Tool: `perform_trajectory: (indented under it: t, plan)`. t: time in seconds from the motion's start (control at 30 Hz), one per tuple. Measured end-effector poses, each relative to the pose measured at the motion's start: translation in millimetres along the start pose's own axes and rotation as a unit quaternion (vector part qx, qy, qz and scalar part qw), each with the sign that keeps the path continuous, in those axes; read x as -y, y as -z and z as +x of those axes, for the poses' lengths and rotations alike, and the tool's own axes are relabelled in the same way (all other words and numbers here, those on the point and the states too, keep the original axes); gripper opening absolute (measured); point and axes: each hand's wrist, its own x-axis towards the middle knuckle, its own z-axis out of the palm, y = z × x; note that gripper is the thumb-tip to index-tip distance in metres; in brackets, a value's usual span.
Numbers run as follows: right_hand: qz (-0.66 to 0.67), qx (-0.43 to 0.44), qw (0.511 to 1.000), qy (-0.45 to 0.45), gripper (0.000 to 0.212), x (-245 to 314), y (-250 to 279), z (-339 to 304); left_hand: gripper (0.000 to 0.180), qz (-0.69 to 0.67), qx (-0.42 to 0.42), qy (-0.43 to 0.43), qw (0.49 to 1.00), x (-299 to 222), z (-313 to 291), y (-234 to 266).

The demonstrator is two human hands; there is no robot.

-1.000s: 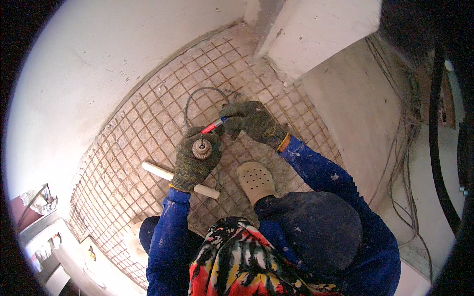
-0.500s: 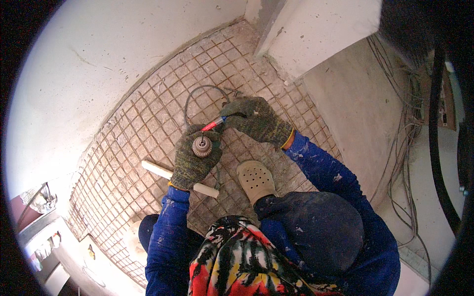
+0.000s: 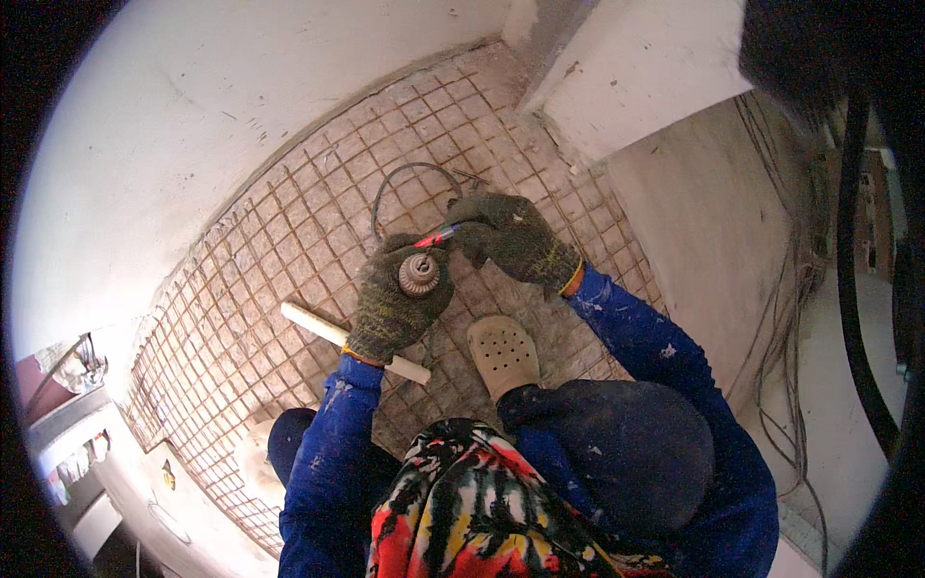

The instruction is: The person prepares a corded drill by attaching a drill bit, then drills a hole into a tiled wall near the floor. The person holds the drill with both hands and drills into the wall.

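My left hand [image 3: 397,299], in a dark green knit glove, is closed around a toothed metal drill chuck [image 3: 419,275] that faces up; whatever lies beneath the chuck is hidden. From the top of that hand a thin red and blue piece [image 3: 438,237] runs across to my right hand [image 3: 515,241], gloved alike, whose fingers pinch its far end. I cannot tell what kind of piece it is. A dark cable [image 3: 416,165] loops beyond both hands, and a small T-shaped metal piece [image 3: 470,178] lies by my right fingers.
A white bar [image 3: 316,324] passes beneath my left wrist. Rusty mesh [image 3: 289,236] covers the rough floor, with a pale wall [image 3: 164,144] curving along the left. A beige clog [image 3: 503,352] is on my foot. Loose cables [image 3: 785,385] hang at the right beside a smooth panel [image 3: 699,202].
Both hands, the chuck and the cable loop appear slightly farther right; the floor and walls have shifted in the picture too. The hold of each hand looks unchanged.
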Motion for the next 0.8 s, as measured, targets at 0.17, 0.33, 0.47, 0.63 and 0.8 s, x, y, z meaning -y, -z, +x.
perform_trajectory:
  t: [0.17,0.33,0.47,0.63,0.8]
  plan:
    - [0.119,-0.018,0.992,0.039,0.020,-7.2,-2.6,-1.3,0.057,0.014,0.006,-0.016,1.000,-1.3,2.5,0.9]
    - [0.161,-0.016,0.987,0.018,0.026,-12.3,-7.6,0.2,0.054,-0.068,0.006,0.068,0.995,-14.3,8.0,3.2]
    - [0.029,-0.099,0.992,0.079,0.020,-15.3,-22.8,3.6,0.050,-0.023,0.007,0.056,0.998,-16.7,11.2,5.5]
    - [0.048,-0.090,0.990,0.094,0.021,-15.2,-31.2,8.8,0.045,-0.109,-0.016,0.083,0.990,-6.7,9.5,1.9]
    - [-0.003,-0.040,0.990,0.138,0.020,-36.3,-21.6,7.6,0.059,-0.164,-0.044,0.064,0.984,-2.9,8.6,-10.2]
